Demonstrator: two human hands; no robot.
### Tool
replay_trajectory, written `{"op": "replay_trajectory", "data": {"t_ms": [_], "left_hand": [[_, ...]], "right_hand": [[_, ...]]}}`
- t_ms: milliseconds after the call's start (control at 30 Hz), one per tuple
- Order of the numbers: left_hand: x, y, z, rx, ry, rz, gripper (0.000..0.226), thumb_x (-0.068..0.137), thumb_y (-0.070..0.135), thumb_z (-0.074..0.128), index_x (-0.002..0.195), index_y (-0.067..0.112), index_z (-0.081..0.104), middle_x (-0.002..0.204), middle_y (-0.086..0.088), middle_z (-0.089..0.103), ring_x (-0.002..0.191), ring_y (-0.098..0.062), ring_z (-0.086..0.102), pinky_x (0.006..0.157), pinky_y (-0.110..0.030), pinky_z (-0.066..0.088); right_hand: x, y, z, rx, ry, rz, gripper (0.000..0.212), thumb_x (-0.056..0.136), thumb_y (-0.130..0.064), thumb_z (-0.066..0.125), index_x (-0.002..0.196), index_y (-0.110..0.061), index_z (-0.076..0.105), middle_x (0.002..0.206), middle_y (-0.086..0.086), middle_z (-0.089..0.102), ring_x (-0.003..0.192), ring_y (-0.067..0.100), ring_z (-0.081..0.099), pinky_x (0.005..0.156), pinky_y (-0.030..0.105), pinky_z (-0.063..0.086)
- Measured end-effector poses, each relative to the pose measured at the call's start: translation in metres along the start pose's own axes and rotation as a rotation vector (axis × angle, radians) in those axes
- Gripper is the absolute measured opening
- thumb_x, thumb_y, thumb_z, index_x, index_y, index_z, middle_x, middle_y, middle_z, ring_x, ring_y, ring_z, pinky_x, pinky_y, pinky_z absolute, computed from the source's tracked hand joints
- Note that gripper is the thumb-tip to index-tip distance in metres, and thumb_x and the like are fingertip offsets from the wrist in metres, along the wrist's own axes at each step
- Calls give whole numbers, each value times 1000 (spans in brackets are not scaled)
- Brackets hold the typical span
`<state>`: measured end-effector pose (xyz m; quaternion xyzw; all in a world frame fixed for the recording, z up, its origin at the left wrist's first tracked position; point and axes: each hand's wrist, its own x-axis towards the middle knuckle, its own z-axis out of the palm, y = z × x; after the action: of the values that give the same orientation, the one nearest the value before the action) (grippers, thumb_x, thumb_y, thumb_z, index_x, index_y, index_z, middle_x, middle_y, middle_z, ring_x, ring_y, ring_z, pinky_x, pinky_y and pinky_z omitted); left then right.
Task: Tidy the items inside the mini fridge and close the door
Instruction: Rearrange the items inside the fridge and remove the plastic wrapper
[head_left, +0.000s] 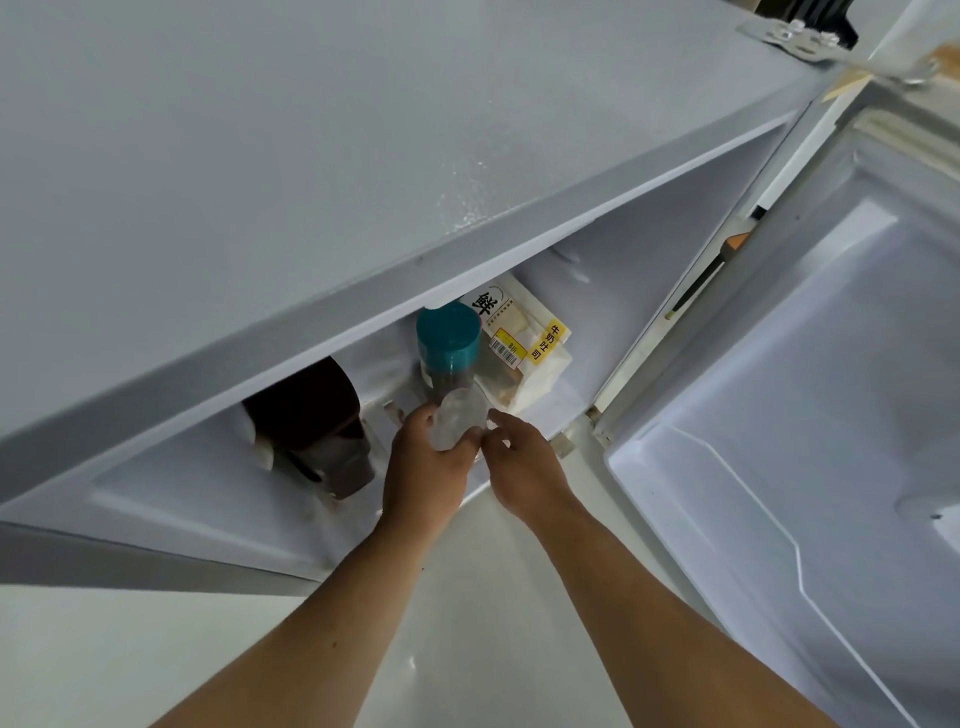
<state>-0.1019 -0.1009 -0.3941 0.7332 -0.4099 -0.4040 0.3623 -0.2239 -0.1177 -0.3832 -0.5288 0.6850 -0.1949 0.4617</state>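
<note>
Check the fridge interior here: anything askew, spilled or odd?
The dark container at the left lies tipped on its side, and the bread bag slumps against the back. No spill is visible. The door stands open.

A shiny metal hinge plate (795, 35) with round bolts sits at the top right corner, a dark black thing (826, 13) is just behind it, and a pale smooth floor (156, 649) lies below.

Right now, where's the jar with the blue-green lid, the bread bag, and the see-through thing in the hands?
Teal-lidded jar (448, 333), head view, on its lid.
Bread bag (524, 332), head view, on its printed front.
Clear container (459, 425), head view, on its middle.
</note>
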Motion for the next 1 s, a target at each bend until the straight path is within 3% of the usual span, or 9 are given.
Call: {"op": "replay_trajectory", "data": {"t_ms": [100, 233, 333, 467, 633, 700, 800, 900, 1000], "left_hand": [[-29, 7, -14, -90, 68, -59, 56, 86, 58, 69, 128, 23, 61, 131, -3, 68, 111, -21, 67, 88, -36, 54], [-71, 31, -44, -546, 265, -187, 49, 82, 72, 52, 90, 28, 73, 79, 0, 77, 64, -16, 69, 48, -25, 55], [-71, 48, -61, -720, 382, -324, 62, 88, 78, 46, 93, 24, 76, 81, -2, 80, 53, -13, 68, 44, -22, 52], [-56, 62, -70, -812, 408, -363, 51, 102, 53, 46, 119, 13, 71, 96, -8, 81, 54, -15, 64, 42, -22, 50], [-52, 69, -70, -768, 364, -295, 28, 102, 39, 51, 97, 21, 73, 97, -6, 80, 51, -10, 59, 41, -20, 47], [-52, 75, -64, -764, 310, -293, 27, 100, 37, 53, 93, 20, 73, 92, -5, 78, 57, -15, 58, 40, -19, 45], [-51, 82, -54, -754, 222, -333, 31, 101, 37, 53, 109, 13, 73, 96, -6, 77, 67, -22, 60, 50, -22, 51], [-50, 85, -45, -699, 219, -302, 32, 102, 35, 54, 112, 11, 73, 110, -16, 77, 92, -45, 67, 88, -47, 58], [-47, 88, -44, -687, 222, -286, 26, 103, 33, 54, 98, 16, 73, 108, -15, 78, 88, -38, 67, 88, -45, 56]], "right_hand": [[-23, -9, -2, -103, 206, -181, 40, 103, -28, 50, 142, -28, 55, 137, 0, 60, 114, 17, 64, 91, 28, 52], [-46, -62, 3, -85, 227, -463, 24, 102, -30, 48, 116, -26, 67, 103, -11, 67, 84, 0, 61, 69, 15, 43], [-37, -112, 15, -181, 0, -448, 32, 102, -48, 51, 108, -23, 70, 88, -9, 71, 72, 1, 64, 65, 24, 53], [-28, -148, 27, -223, -181, -377, 39, 103, -43, 56, 100, -6, 67, 97, 16, 75, 90, 32, 72, 86, 49, 59], [-20, -144, 9, -151, -241, -388, 28, 104, -31, 55, 80, -18, 61, 78, 1, 67, 62, 10, 64, 62, 21, 58], [-17, -136, -1, -19, -237, -325, 32, 105, -29, 55, 74, -20, 59, 71, 0, 66, 57, 11, 67, 63, 27, 63], [-11, -128, -12, -64, -192, -281, 34, 105, -30, 54, 73, -20, 57, 68, 1, 67, 50, 9, 66, 51, 24, 60], [-5, -125, -17, -241, -111, -289, 34, 105, -33, 53, 75, -18, 57, 62, 0, 66, 37, 3, 62, 37, 18, 51], [-4, -127, -18, -261, -87, -296, 34, 105, -34, 52, 80, -13, 59, 64, 7, 70, 49, 19, 72, 53, 33, 62]]}}
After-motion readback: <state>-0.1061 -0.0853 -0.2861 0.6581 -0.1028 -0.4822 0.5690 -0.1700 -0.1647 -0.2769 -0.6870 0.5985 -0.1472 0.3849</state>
